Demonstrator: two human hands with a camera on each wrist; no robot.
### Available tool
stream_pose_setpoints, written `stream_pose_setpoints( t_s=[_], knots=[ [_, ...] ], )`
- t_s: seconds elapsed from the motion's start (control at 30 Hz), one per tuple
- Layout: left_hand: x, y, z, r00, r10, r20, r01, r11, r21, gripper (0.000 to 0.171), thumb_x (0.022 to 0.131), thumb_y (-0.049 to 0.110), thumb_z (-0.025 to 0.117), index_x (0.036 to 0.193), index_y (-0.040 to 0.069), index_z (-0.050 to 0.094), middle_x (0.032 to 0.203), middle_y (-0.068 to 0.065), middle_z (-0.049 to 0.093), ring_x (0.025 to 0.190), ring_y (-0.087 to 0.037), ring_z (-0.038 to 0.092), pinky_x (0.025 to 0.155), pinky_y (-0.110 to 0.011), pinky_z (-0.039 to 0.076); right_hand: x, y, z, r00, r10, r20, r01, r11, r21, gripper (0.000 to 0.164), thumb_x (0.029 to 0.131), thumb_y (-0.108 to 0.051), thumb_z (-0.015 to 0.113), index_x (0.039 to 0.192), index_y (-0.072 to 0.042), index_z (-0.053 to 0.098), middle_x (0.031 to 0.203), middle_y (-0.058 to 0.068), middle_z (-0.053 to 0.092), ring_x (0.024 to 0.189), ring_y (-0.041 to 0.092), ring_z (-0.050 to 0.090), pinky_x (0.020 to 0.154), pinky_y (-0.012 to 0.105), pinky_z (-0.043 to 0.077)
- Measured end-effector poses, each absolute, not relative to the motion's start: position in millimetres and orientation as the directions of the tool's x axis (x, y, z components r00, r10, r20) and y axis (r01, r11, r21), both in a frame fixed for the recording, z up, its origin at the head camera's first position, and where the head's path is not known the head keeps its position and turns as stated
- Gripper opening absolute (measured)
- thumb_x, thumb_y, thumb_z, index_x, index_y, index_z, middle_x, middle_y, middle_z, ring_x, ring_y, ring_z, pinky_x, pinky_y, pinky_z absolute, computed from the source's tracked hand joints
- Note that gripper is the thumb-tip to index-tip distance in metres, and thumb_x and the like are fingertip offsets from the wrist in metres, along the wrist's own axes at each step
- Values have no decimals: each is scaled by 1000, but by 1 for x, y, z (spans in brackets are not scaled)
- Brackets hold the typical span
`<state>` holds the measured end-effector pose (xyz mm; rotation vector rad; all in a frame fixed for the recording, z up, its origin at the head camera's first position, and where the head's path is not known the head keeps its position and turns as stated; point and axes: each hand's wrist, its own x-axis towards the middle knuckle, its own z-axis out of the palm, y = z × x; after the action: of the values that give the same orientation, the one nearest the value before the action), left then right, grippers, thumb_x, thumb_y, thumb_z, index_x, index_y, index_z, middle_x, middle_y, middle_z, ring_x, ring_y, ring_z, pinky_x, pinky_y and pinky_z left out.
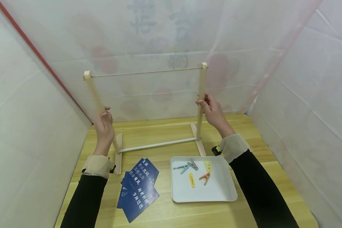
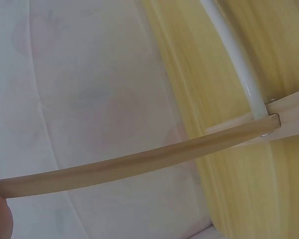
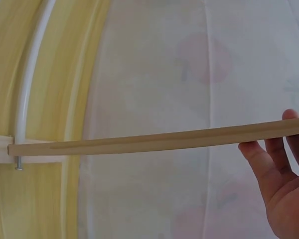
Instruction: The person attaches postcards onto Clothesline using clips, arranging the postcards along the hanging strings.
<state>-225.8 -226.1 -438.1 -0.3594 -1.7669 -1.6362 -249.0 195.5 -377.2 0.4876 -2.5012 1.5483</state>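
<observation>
A wooden stand with two upright posts is on the table, a thin string (image 1: 145, 73) tied between their tops. Low down, a white rod (image 1: 159, 144) joins the posts, and each has a flat wooden foot. My left hand (image 1: 104, 128) grips the left post (image 1: 94, 93) around mid-height; only a bit of that hand shows at the edge of the left wrist view. Thumb and fingers of my right hand (image 1: 214, 110) pinch the right post (image 1: 203, 80), also seen in the right wrist view (image 3: 154, 142).
Several blue cards (image 1: 141, 193) with white writing lie fanned out in front of the stand. To their right a white tray (image 1: 219, 190) holds several clothespins, among them a yellow clothespin (image 1: 192, 180) and an orange clothespin (image 1: 205, 177). White sheeting (image 1: 159, 38) hangs behind the table (image 1: 262, 177) and at both sides.
</observation>
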Motion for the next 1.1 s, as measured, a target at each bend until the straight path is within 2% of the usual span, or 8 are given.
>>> stream_pose_setpoints(
  t_s=[0.07, 0.2, 0.27, 0.37, 0.53, 0.63, 0.97, 1.1],
  knots=[
    [-227, -223, -438, -734, -235, 637, 617, 159, 771, 64, 90, 66, 38, 115, 9, 52, 70, 1, 32, 53, -5, 23, 47, -22, 20, -243, 196, -370, -939, -188, 289, -342, 418, -841, 40, 108, -26, 42, 143, -6, 43, 124, 22, 60, 118, 37, 57, 92, 56, 55],
    [-226, -221, -438, -737, -220, 639, 617, 168, 769, 82, 91, 67, 37, 118, -10, 48, 67, 2, 31, 51, -4, 22, 45, -22, 19, -236, 198, -361, -938, -192, 287, -343, 420, -840, 37, 108, -24, 42, 139, -4, 45, 123, 24, 60, 120, 36, 57, 93, 55, 55],
    [-227, -221, -439, -730, -221, 647, 619, 188, 763, 86, 91, 67, 36, 119, -14, 45, 66, 1, 32, 51, -5, 23, 44, -22, 19, -235, 199, -360, -936, -198, 290, -349, 417, -839, 37, 108, -24, 42, 139, -4, 45, 123, 25, 59, 120, 37, 57, 93, 56, 55],
    [-226, -220, -440, -720, -232, 654, 620, 209, 757, 81, 91, 68, 36, 117, -7, 50, 66, 0, 33, 50, -6, 24, 43, -22, 19, -237, 201, -360, -936, -211, 283, -347, 407, -845, 38, 108, -25, 43, 140, -4, 45, 123, 25, 59, 119, 37, 57, 93, 56, 55],
    [-229, -214, -439, -736, -208, 644, 611, 204, 765, 64, 90, 69, 36, 117, 14, 53, 67, 0, 34, 52, -7, 25, 45, -23, 20, -238, 209, -361, -942, -196, 273, -333, 438, -835, 39, 108, -28, 44, 139, -5, 46, 123, 22, 60, 118, 36, 58, 93, 54, 55],
    [-231, -207, -437, -754, -174, 634, 602, 204, 772, 60, 89, 70, 36, 117, 18, 51, 68, 1, 34, 53, -6, 25, 45, -23, 20, -237, 216, -360, -944, -177, 279, -330, 462, -823, 38, 108, -28, 43, 138, -5, 46, 124, 21, 60, 118, 36, 58, 92, 54, 56],
    [-214, -195, -411, -742, -128, 658, 627, 211, 750, 55, 92, 65, 35, 115, 17, 50, 64, -8, 33, 50, -5, 26, 41, -20, 20, -235, 221, -354, -946, -186, 266, -323, 460, -827, 37, 108, -27, 43, 138, -5, 45, 123, 22, 60, 118, 38, 58, 93, 56, 55],
    [-217, -200, -416, -754, -137, 643, 613, 207, 763, 70, 91, 66, 34, 116, 2, 50, 65, -4, 32, 50, -5, 26, 41, -21, 20, -234, 216, -354, -946, -181, 268, -322, 461, -827, 38, 108, -25, 43, 139, -4, 44, 123, 22, 59, 118, 37, 58, 92, 56, 55]
  ],
)
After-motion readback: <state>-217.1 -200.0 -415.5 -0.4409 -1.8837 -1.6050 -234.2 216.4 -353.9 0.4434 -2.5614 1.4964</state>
